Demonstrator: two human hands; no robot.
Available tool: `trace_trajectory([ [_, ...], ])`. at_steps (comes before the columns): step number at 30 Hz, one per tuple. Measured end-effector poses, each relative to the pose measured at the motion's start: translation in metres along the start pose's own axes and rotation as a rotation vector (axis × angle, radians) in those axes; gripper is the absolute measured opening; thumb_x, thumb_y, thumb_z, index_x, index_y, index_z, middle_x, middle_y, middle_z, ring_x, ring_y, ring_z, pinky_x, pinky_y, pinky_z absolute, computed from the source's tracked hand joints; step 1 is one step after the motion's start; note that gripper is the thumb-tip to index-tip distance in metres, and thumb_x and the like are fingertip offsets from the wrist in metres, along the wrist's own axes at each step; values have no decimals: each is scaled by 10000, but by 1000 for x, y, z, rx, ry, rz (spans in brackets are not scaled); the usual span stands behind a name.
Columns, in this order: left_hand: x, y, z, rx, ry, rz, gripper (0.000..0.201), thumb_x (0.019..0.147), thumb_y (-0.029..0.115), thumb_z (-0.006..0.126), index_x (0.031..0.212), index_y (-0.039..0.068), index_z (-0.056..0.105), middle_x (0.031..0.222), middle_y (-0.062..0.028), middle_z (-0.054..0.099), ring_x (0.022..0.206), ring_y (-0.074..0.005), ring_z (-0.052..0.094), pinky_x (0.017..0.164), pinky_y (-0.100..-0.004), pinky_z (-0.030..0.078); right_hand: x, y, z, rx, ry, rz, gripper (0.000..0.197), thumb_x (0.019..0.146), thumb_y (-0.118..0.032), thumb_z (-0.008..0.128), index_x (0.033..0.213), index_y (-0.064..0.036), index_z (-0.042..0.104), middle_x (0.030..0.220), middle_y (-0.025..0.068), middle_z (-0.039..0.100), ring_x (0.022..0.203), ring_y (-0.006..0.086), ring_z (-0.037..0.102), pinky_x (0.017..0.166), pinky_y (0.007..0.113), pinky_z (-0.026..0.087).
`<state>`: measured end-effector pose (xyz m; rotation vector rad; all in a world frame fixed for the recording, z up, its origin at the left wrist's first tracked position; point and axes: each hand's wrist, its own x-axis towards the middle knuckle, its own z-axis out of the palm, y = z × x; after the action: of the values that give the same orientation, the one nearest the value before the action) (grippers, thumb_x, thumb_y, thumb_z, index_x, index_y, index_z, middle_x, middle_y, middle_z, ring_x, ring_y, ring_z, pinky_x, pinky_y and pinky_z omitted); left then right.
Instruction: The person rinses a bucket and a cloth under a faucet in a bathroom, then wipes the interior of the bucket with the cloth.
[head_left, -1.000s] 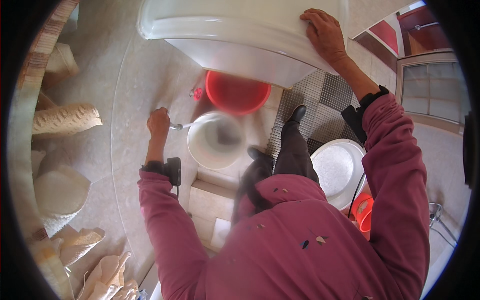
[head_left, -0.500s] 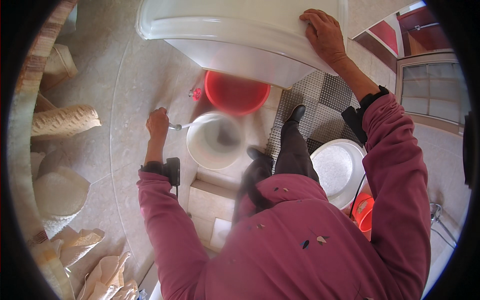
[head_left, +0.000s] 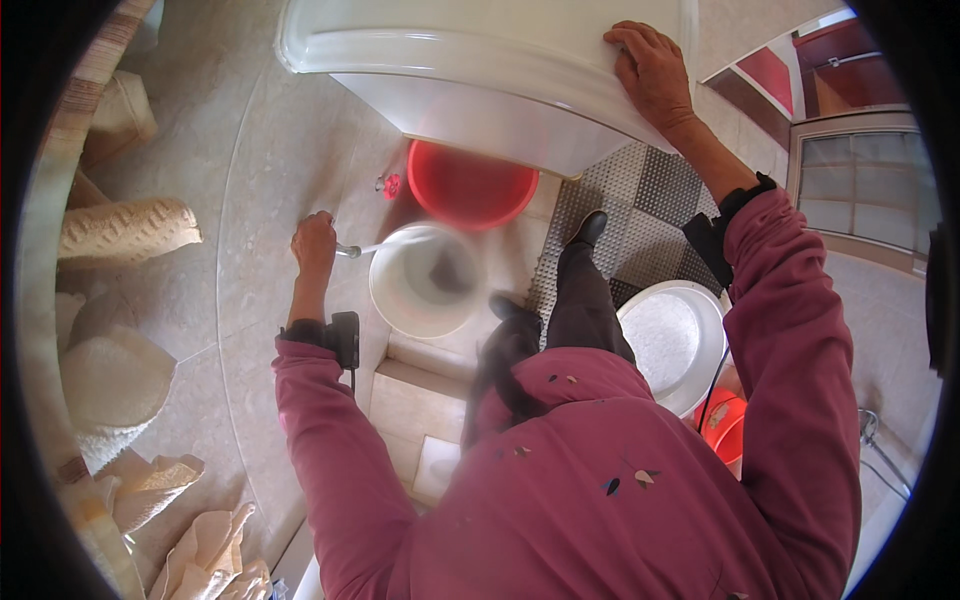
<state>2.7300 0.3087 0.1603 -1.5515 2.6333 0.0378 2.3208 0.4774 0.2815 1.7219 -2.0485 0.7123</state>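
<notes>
My left hand (head_left: 314, 243) is closed around the handle end of a metal tap (head_left: 348, 251) on the tiled wall; the fingers hide the handle itself. A white stream of water (head_left: 385, 244) runs sideways from its spout into a white bucket (head_left: 388, 301), whose inside shows a dark patch. My right hand (head_left: 654, 78) rests on the right part of a white washbasin's rim (head_left: 480, 58), fingers bent but apart, holding nothing. Beyond the bucket, partly under the washbasin, stands a red basin (head_left: 472, 190).
A small red valve knob (head_left: 391, 186) sticks out near the red basin. By my feet lies a grey and black studded mat (head_left: 640, 215). A white tub (head_left: 707, 350) and an orange container (head_left: 724, 420) stand at the right. Towels (head_left: 130, 232) hang along the left.
Both hands keep their places on the tap and the washbasin. The water still runs; the view has shifted very slightly.
</notes>
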Motion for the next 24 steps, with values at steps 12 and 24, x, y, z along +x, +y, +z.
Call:
trace_trajectory([
  [12, -61, 11, -9, 147, 61, 352, 107, 607, 67, 468, 668, 91, 553, 670, -50, 518, 760, -198, 463, 653, -349, 339, -7, 18, 16, -8, -9, 11, 219, 652, -50, 438, 861, -89, 488, 937, 30, 496, 894, 216, 446, 794, 313, 312],
  [24, -174, 45, 83, -542, -39, 268, 177, 650, 142, 498, 806, 61, 517, 827, -100, 505, 837, -270, 443, 722, -358, 351, 2, -3, 1, 37, -52, -15, 232, 642, -23, 432, 864, -71, 483, 949, 49, 486, 907, 228, 437, 796, 314, 311],
])
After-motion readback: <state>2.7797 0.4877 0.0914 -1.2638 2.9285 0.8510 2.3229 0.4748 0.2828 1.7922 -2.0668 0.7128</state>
